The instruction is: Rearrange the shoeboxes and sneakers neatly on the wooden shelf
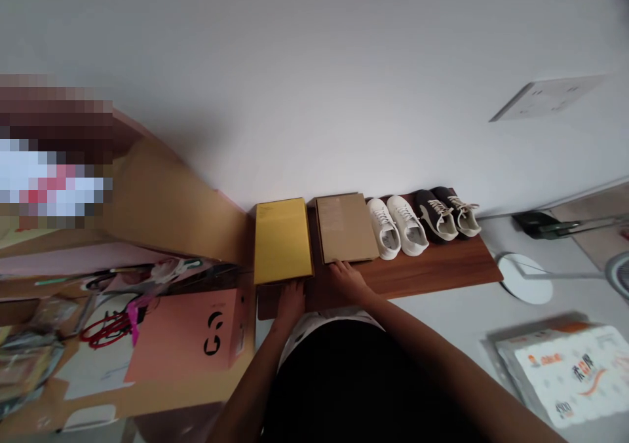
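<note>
Touching those boxes?

Barely. The left hand (289, 302) lies open at the near edge of the yellow box (283, 240), the right hand (348, 282) open against the kraft box (345, 227); both boxes sit ungripped on the wooden bench (432, 269).

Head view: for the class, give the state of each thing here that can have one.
Left hand, open
Right hand, open
Yellow rectangular box, lying flat
Tan cardboard box, lying flat
White sneakers, paired, laced
Dark grey sneakers, paired, laced

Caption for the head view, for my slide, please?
Left hand near yellow box, right hand near kraft box, on wooden board.
</note>
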### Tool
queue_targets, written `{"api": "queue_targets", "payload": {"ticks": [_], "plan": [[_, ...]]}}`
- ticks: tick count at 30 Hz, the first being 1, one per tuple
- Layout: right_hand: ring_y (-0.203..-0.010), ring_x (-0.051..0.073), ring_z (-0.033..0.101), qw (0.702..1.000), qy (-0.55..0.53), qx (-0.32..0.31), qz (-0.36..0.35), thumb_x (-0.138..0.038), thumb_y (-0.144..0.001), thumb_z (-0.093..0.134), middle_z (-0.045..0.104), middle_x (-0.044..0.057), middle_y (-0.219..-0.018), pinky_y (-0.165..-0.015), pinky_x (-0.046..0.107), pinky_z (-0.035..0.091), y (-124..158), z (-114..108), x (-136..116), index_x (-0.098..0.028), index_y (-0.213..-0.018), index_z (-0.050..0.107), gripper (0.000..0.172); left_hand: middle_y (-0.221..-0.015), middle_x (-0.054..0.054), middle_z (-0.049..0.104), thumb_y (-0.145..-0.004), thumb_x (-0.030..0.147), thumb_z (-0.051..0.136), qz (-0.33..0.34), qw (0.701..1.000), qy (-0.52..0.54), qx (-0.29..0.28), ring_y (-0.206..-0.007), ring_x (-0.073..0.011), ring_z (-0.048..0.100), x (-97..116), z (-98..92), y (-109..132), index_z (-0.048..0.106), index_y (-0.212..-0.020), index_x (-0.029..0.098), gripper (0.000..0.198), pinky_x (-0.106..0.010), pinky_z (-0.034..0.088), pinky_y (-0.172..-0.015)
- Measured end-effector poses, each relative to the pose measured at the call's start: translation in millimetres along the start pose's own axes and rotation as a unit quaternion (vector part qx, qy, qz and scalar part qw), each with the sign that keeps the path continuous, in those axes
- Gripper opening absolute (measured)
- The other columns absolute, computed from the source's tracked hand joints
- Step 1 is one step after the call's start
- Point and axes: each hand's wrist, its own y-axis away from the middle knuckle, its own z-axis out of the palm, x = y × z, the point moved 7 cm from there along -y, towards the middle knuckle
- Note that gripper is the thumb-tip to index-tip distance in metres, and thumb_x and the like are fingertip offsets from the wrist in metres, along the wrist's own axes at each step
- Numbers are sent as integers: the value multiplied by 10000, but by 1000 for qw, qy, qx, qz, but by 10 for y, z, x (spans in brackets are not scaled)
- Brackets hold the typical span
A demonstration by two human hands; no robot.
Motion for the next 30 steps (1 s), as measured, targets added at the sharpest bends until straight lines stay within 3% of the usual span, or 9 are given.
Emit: {"api": "queue_targets", "payload": {"ticks": [3, 6, 9, 13, 17, 21, 25, 27, 30], "plan": [[-1204, 241, 574, 999, -41, 31, -6, -160, -934, 425, 579, 49, -1407, -940, 367, 497, 156, -32, 83, -322, -1291, 576, 420, -1415, -204, 540, -839, 194, 564, -55, 998, 7, -26, -1277, -392, 518, -40, -12, 99, 525, -1397, 172, 561, -535, 406, -1051], [-1207, 273, 582, 991, -102, 85, 32, -270, -911, 502, 594, 7, -1385, -990, 416, 481, 458, -176, 504, -381, -1233, 612, 357, -1434, -239, 526, -807, 247, 621, -73, 994, 69, -53, -1239, -459, 548, 171, -63, 170, 558, -1370, 169, 572, -594, 439, -1000], [-1261, 365, 530, 971, -78, 147, 171, -285, -859, 593, 596, 117, -1365, -1012, 483, 452, 791, -430, 1290, -271, -1260, 616, 402, -1421, -187, 563, -809, 281, 646, 15, 981, 187, -56, -1271, -401, 556, 969, -175, 24, 583, -1351, 189, 553, -499, 439, -1076], [-1349, 409, 424, 953, 22, 146, 266, -238, -908, 539, 502, 263, -1442, -1084, 513, 354, 859, -781, 2131, -62, -1370, 514, 495, -1449, -153, 545, -906, 292, 543, 129, 956, 262, 4, -1352, -270, 509, 2481, -400, -558, 494, -1430, 165, 542, -400, 408, -1139], [-1178, 305, 580, 978, 33, 61, 198, -166, -957, 460, 650, 242, -1237, -1018, 397, 393, 442, -832, 2451, -66, -1255, 586, 339, -1209, -231, 668, -953, 154, 401, -5, 987, 158, -31, -1200, -305, 624, 3258, -295, -1324, 625, -1223, 74, 360, -408, 469, -1026], [-1022, 267, 645, 980, -5, 7, 197, -151, -964, 464, 706, 217, -1069, -900, 349, 426, 178, -752, 2672, -74, -1100, 639, 235, -1134, -223, 687, -954, 161, 395, -85, 986, 128, -70, -1097, -324, 669, 3360, -124, -1669, 620, -1205, 93, 344, -388, 498, -896], [-899, 227, 654, 969, -102, 49, 221, -285, -978, 483, 721, 135, -935, -821, 321, 441, 258, -785, 3009, -136, -989, 649, 223, -1149, -194, 672, -951, 213, 421, -106, 982, 156, -7, -1023, -296, 674, 3222, -130, -1666, 609, -1164, 144, 292, -347, 477, -819], [-839, 202, 642, 936, -258, 107, 216, -393, -976, 462, 707, 75, -856, -786, 297, 453, 384, -790, 3226, -174, -919, 647, 292, -1035, -147, 683, -943, 254, 450, -107, 971, 207, 51, -945, -262, 666, 3102, -182, -1637, 620, -1039, 167, 214, -322, 459, -790], [-769, 185, 616, 831, -506, 154, 171, -606, -900, 478, 680, 32, -792, -740, 287, 478, 512, -691, 3456, -187, -892, 641, 449, -753, -29, 617, -939, 304, 436, -115, 924, 342, 126, -759, -185, 609, 2899, -218, -1648, 576, -831, 197, 207, -267, 433, -715]]}}
